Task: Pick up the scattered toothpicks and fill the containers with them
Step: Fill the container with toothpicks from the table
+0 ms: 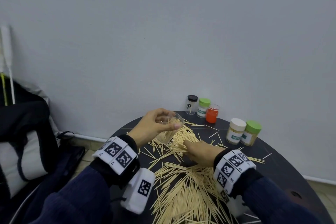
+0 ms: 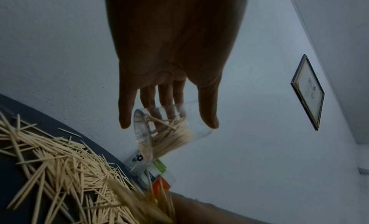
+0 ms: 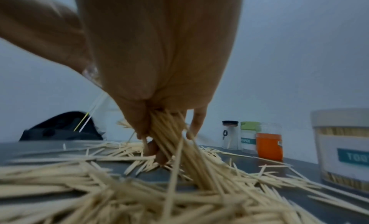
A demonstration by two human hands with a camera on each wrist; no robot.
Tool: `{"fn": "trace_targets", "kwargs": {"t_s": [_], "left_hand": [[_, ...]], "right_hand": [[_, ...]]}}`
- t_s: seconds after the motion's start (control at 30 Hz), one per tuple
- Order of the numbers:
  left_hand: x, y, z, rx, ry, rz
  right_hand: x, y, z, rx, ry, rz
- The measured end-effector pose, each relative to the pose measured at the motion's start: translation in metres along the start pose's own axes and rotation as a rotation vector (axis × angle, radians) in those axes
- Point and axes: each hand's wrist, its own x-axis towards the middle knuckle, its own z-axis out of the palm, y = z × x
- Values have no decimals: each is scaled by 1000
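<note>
Left hand (image 1: 154,123) fingers wrap clear container (image 1: 170,129), tilted for loading; right hand (image 1: 200,152) fingers pinch toothpick bundle (image 3: 171,132) off counter (image 1: 272,169).

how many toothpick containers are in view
6: black-lidded clear jar, green-lidded jar and orange-filled jar by the wall; white-lidded jar and green-lidded jar further right; clear open container in the left hand.

dark round table (image 1: 283,165) under scattered toothpicks (image 1: 183,187), five lidded jars (image 1: 235,131)
</note>
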Motion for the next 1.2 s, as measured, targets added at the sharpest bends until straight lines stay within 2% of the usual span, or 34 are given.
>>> {"fn": "trace_targets", "kwargs": {"t_s": [0.6,0.77,0.97,1.2], "left_hand": [[0,4,6,23,-20,-23],[0,5,11,12,-29,-43],[1,4,20,39,-51,-62],[-1,6,38,94,-165,-107]], "right_hand": [[-3,20,5,507,168,-7],[-5,25,-1,765,220,-21],[-10,30,-8,1160,374,-47],[-11,42,-25,1550,619,-135]]}}
